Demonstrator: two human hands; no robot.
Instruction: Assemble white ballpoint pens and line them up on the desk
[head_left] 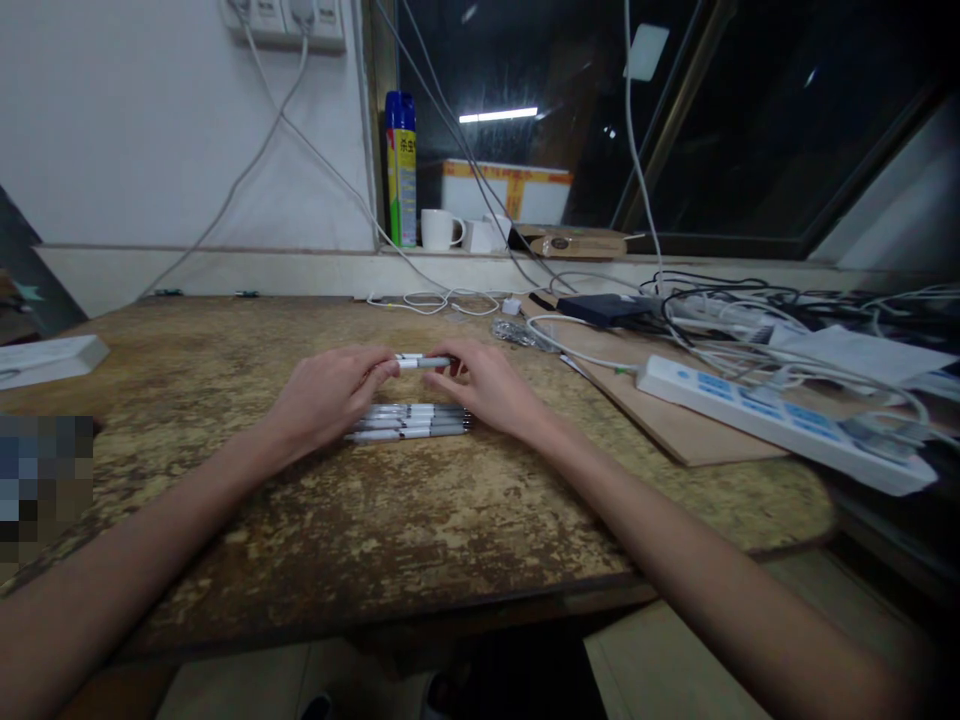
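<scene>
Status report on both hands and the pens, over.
Left hand and right hand at opposite ends of held pens, count unclear. Pen row on table, nearer body. Power strip off right.

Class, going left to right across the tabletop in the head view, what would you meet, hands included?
White object at the left edge → left hand → right hand → white power strip.

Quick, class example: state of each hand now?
Left hand: closed, holding left end of upper pens.
Right hand: partly closed, fingers curled at their right end; firm grip unclear.
</scene>
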